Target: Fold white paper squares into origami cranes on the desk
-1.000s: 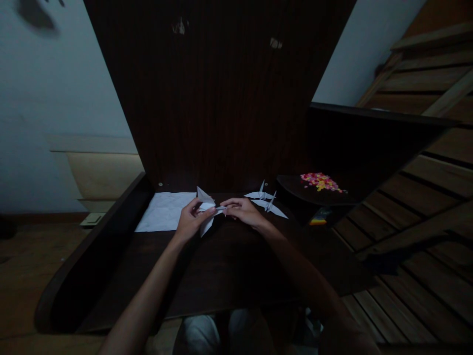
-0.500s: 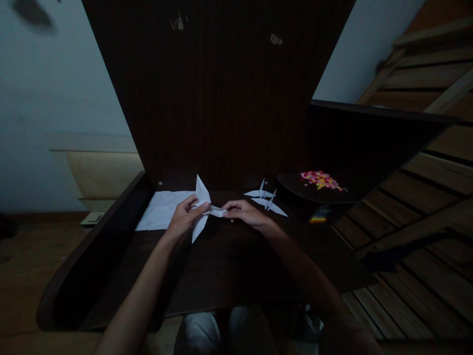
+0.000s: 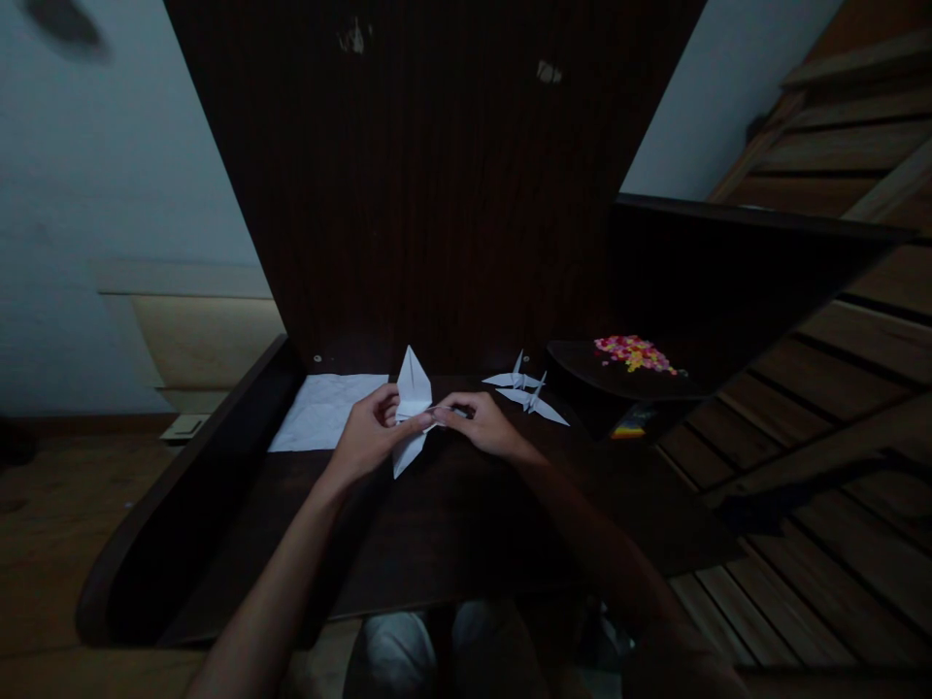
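Between my hands, above the dark desk, is a white paper crane (image 3: 414, 383) with one wing pointing away from me and the other toward me. My left hand (image 3: 375, 427) is closed on its body from the left, thumb lying across the middle. From the right, my right hand (image 3: 477, 422) pinches the crane's narrow right end; the fingers cover most of that end. Two finished-looking white cranes, a farther one (image 3: 515, 379) and a nearer one (image 3: 533, 398), rest on the desk right of my right hand.
A white paper sheet (image 3: 320, 413) lies on the dark desk (image 3: 437, 544) at the left. Small pink, red and yellow pieces (image 3: 635, 353) are heaped on a corner shelf (image 3: 618, 386) at the right. A raised side panel (image 3: 182, 495) borders the desk's left.
The crane has shifted slightly right and turned so its upper wing shows more broadly. My left hand moved right with it, and my hands are closer together.
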`<state>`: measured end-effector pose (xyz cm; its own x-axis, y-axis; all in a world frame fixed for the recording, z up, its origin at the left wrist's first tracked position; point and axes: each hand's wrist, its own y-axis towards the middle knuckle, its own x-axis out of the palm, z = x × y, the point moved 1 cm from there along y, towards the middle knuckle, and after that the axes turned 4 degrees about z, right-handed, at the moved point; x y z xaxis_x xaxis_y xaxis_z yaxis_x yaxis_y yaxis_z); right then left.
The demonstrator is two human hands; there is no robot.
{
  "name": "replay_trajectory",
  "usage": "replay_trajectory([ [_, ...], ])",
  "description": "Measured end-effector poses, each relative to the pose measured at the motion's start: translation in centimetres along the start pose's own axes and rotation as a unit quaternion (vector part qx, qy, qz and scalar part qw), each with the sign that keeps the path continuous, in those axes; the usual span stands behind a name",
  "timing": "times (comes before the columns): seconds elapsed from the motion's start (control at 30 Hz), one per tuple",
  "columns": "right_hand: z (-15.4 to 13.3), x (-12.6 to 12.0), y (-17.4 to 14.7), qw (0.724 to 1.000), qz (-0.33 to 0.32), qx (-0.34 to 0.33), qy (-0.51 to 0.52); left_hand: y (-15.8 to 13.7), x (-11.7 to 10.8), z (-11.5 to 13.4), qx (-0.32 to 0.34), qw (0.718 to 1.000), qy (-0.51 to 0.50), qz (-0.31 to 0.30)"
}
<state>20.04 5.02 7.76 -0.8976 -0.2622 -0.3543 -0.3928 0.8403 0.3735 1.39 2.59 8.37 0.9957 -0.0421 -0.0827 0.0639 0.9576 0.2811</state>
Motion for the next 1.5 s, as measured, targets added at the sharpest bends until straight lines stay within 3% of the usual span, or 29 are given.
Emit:
replay_trajectory([
  [0.17,-0.4,0.2,-0.3,0.995,0.054,-0.002,-0.082,0.1,-0.2,-0.2,0.006,0.999,0.023,0.04],
  [0.3,-1.1,0.4,-0.5,0.984,0.089,-0.014,-0.151,0.1,-0.5,-0.7,0.027,0.99,0.101,0.089],
  [0.5,-2.2,0.6,-0.9,0.971,0.08,-0.021,-0.225,-0.3,-0.4,-0.6,0.099,0.959,0.233,0.13],
  [0.6,-2.0,0.6,-0.9,0.988,0.042,0.02,-0.15,-0.6,-0.1,-0.1,0.137,0.947,0.262,0.127],
  [0.7,-1.1,0.6,-0.5,0.997,0.048,0.052,-0.02,-0.8,0.3,0.3,0.177,0.948,0.258,0.06],
  [0.8,-0.2,0.7,-0.2,0.995,0.064,0.042,0.059,-1.0,0.4,0.5,0.199,0.948,0.247,-0.019],
  [0.9,0.1,0.8,-0.2,0.994,0.094,0.016,0.061,-0.8,0.3,0.5,0.209,0.936,0.283,-0.027],
  [1.03,-0.6,0.9,-0.5,0.988,0.138,-0.037,-0.05,-0.3,0.2,0.1,0.247,0.894,0.372,-0.025],
  [1.27,-1.6,1.8,-0.8,0.949,0.189,-0.14,-0.212,-0.1,1.0,0.6,0.292,0.77,0.567,0.008],
  [1.37,-1.5,2.1,-0.8,0.939,0.191,-0.156,-0.241,-0.3,1.2,0.8,0.302,0.748,0.591,0.019],
  [1.5,-1.6,2.3,-0.6,0.931,0.208,-0.156,-0.257,-0.4,1.3,0.9,0.3,0.744,0.595,0.057],
])
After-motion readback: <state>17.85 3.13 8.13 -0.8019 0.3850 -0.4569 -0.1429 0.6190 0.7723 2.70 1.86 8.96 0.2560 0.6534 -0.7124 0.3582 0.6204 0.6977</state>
